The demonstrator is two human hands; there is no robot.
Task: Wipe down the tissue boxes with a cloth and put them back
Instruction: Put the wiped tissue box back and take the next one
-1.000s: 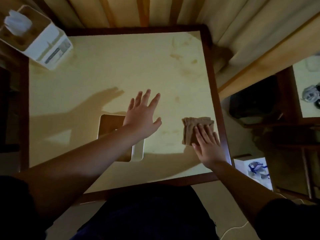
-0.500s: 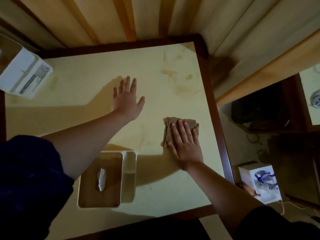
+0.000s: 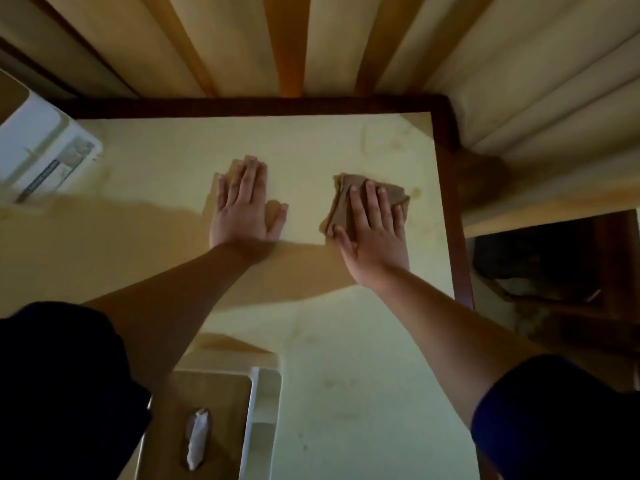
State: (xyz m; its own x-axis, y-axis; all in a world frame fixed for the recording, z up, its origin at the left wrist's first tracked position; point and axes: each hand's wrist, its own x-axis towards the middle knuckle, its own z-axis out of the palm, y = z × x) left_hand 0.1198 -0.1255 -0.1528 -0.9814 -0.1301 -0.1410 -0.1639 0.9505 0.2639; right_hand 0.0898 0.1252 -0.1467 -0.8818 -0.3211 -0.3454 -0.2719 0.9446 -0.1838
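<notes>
Left hand [image 3: 242, 209] now lying flat on table [image 3: 363, 341], fingers together; right hand [image 3: 375, 230] pressing brown cloth [image 3: 349, 199] farther out (fingers straight). Near tissue box [image 3: 221, 424] standing at front edge, wood-topped, tissue poking out.

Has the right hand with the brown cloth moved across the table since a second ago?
Yes. The right hand, pressing flat on the folded brown cloth, has slid away from the table's near edge toward its far dark wooden rim.

Cloth [image 3: 370, 199] under right hand [image 3: 375, 230] at table [image 3: 346, 393] far right, left hand [image 3: 244, 206] flat beside it, one tissue box [image 3: 214, 424] near, another tissue box [image 3: 41, 150] far left.
</notes>
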